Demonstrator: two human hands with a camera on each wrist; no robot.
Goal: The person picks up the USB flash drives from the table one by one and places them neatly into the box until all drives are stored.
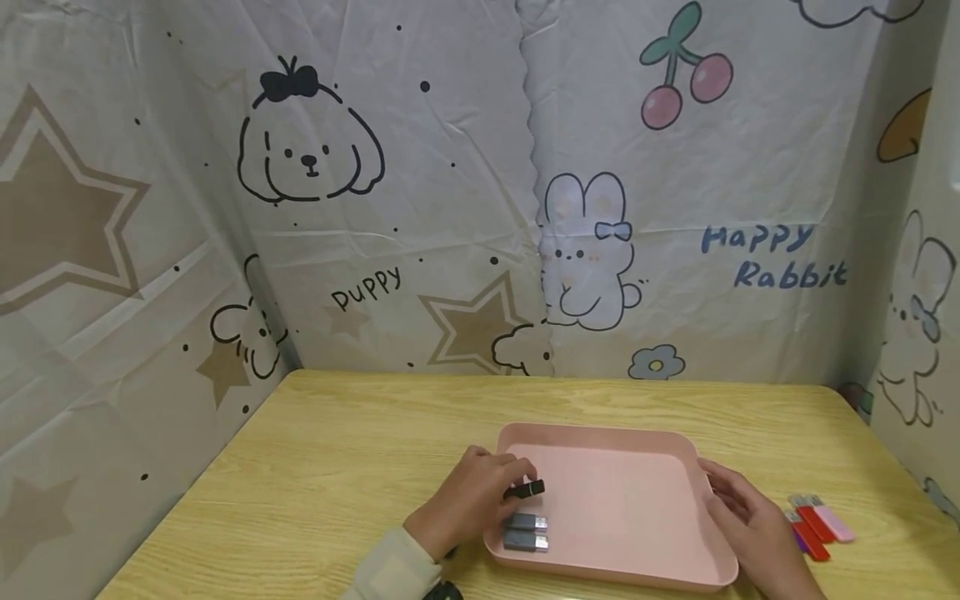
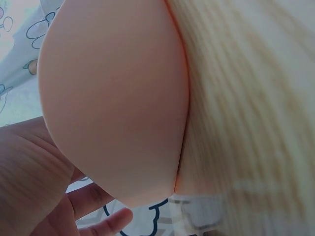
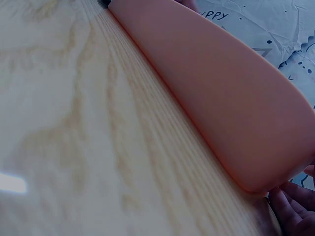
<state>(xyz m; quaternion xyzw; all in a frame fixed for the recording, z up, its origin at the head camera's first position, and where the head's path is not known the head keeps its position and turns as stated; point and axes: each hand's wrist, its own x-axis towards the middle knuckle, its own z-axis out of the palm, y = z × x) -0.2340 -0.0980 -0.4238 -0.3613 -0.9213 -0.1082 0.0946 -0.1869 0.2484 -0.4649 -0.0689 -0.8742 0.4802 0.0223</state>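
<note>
A pink tray [image 1: 622,504] lies on the wooden table. Over its left side, my left hand [image 1: 472,497] pinches a black USB stick [image 1: 531,488]. Just below the hand, two grey USB sticks lie side by side in the tray: an upper grey stick [image 1: 525,522] and a lower grey stick [image 1: 524,542]; their metal plugs point right. My right hand [image 1: 761,529] holds the tray's right edge. In the right wrist view, its fingertips [image 3: 279,201] touch the tray's outer wall [image 3: 211,93]. The left wrist view shows mainly the tray wall [image 2: 115,98], and the black stick is hidden there.
Several red, pink and purple USB sticks [image 1: 817,525] lie bunched on the table [image 1: 337,467], to the right of my right hand. A printed cloth [image 1: 450,167] hangs behind the table and along its sides. A dark object [image 1: 444,591] shows near my left sleeve.
</note>
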